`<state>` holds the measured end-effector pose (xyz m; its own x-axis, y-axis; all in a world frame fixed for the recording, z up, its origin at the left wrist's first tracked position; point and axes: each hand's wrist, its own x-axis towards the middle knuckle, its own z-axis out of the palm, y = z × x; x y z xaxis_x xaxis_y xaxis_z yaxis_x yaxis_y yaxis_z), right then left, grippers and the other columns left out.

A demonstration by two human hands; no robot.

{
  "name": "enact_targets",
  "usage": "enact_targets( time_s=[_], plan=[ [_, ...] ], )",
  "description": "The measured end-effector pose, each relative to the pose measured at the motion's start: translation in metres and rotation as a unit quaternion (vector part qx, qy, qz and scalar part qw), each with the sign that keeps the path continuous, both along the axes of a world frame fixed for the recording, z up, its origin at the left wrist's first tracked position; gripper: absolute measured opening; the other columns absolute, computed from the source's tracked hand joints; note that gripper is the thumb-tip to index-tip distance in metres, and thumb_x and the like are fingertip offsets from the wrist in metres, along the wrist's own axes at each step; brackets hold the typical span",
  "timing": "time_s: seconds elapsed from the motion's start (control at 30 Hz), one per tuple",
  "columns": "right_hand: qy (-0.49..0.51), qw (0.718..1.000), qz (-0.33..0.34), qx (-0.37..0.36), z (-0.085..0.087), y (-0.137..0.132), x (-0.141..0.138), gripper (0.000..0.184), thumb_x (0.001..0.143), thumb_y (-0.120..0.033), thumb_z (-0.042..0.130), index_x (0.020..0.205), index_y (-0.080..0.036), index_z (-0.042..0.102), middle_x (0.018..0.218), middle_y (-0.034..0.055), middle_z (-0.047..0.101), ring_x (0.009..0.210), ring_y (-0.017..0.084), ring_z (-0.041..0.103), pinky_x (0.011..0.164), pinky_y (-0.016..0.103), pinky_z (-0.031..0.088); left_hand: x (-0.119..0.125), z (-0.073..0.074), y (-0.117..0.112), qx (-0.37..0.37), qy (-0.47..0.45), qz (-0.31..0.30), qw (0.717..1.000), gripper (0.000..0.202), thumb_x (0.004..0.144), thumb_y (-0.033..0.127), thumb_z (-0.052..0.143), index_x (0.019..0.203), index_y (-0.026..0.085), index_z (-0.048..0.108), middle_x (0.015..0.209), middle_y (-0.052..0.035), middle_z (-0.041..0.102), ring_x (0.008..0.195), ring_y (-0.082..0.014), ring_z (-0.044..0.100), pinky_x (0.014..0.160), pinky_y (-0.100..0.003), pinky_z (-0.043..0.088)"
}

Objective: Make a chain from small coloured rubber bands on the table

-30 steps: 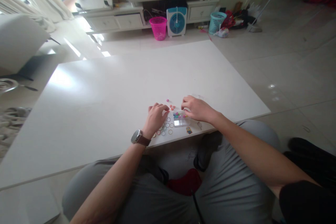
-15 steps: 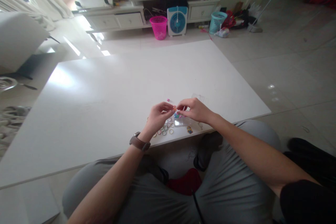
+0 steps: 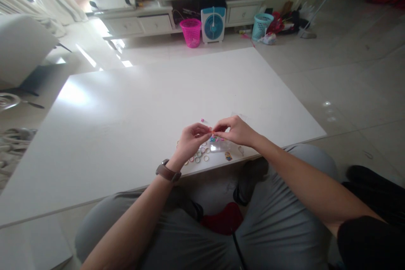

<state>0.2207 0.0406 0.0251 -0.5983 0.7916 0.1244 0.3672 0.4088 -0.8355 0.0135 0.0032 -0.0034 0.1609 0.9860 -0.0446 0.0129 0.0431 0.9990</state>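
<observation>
Above the near side of the white table (image 3: 142,105), my left hand (image 3: 190,140) and my right hand (image 3: 236,130) meet at the fingertips. Both pinch a small orange-pink piece (image 3: 212,131), too small to identify. Just beneath them is a clear plastic box (image 3: 218,147) with colourful beads (image 3: 214,139), partly covered by my fingers. Several small rings (image 3: 206,158) lie beside and partly behind my left hand. A small yellow-and-blue cartoon figure (image 3: 228,156) rests at the table's near edge. Beyond my fingertips sits a tiny pink piece (image 3: 202,120).
My grey-trousered legs (image 3: 284,202) are at the table's near edge. Across the floor stand a pink basket (image 3: 191,33), a blue-and-white box fan (image 3: 213,25) and a light-blue basket (image 3: 262,27), before a low white cabinet (image 3: 126,27) with bowls on top.
My right hand has shifted very slightly up and left, its fingertips closer to the left ones at the orange-pink piece. My left hand stays nearly where it was.
</observation>
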Motion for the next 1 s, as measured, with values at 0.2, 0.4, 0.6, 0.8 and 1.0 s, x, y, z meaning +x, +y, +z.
enact_targets(
  time_s=[0.2, 0.4, 0.6, 0.8, 1.0],
  plan=[
    [-0.206, 0.975, 0.040, 0.067, -0.005, 0.011, 0.012, 0.010, 0.083, -0.012, 0.071, 0.087, -0.016, 0.080, 0.086, 0.0056, 0.073, 0.078, 0.017, 0.065, 0.072, 0.027, 0.045, -0.003, 0.001, 0.002, -0.003, 0.053, 0.029, 0.998, 0.014, 0.076, 0.027, 0.074, 0.085, 0.017, 0.071, 0.092, -0.0060, 0.076, 0.075, -0.0148, 0.067, 0.066, -0.027, 0.053],
    [-0.304, 0.945, 0.047, 0.111, -0.010, 0.008, 0.009, 0.009, 0.088, -0.022, 0.072, 0.088, -0.020, 0.080, 0.097, 0.0066, 0.067, 0.093, 0.020, 0.063, 0.078, 0.028, 0.044, -0.003, 0.004, 0.002, -0.009, 0.074, 0.038, 0.996, 0.010, 0.075, 0.023, 0.070, 0.084, 0.018, 0.071, 0.083, -0.0028, 0.073, 0.068, -0.0129, 0.063, 0.062, -0.025, 0.048],
    [-0.364, 0.925, 0.010, 0.108, -0.006, 0.002, 0.002, 0.015, 0.091, -0.027, 0.066, 0.093, -0.023, 0.081, 0.098, 0.0072, 0.073, 0.099, 0.022, 0.066, 0.078, 0.028, 0.045, -0.003, 0.003, 0.002, -0.015, 0.090, 0.034, 0.995, 0.012, 0.076, 0.023, 0.067, 0.086, 0.018, 0.071, 0.074, -0.0019, 0.070, 0.067, -0.0143, 0.063, 0.059, -0.025, 0.044],
    [-0.400, 0.915, -0.026, 0.054, -0.004, 0.000, 0.000, 0.023, 0.092, -0.032, 0.063, 0.106, -0.029, 0.082, 0.101, 0.0069, 0.079, 0.098, 0.025, 0.070, 0.082, 0.031, 0.049, -0.003, 0.005, 0.001, -0.009, 0.094, 0.030, 0.995, 0.012, 0.077, 0.023, 0.065, 0.086, 0.018, 0.071, 0.083, -0.0036, 0.073, 0.071, -0.0141, 0.064, 0.061, -0.025, 0.045],
    [-0.392, 0.918, -0.035, 0.040, -0.002, -0.001, 0.000, 0.023, 0.091, -0.033, 0.064, 0.106, -0.031, 0.082, 0.096, 0.0054, 0.079, 0.093, 0.024, 0.072, 0.078, 0.030, 0.049, -0.004, 0.003, 0.001, -0.010, 0.096, 0.028, 0.995, 0.011, 0.077, 0.020, 0.064, 0.086, 0.018, 0.071, 0.084, -0.0035, 0.073, 0.075, -0.0155, 0.066, 0.065, -0.026, 0.047]
  ],
)
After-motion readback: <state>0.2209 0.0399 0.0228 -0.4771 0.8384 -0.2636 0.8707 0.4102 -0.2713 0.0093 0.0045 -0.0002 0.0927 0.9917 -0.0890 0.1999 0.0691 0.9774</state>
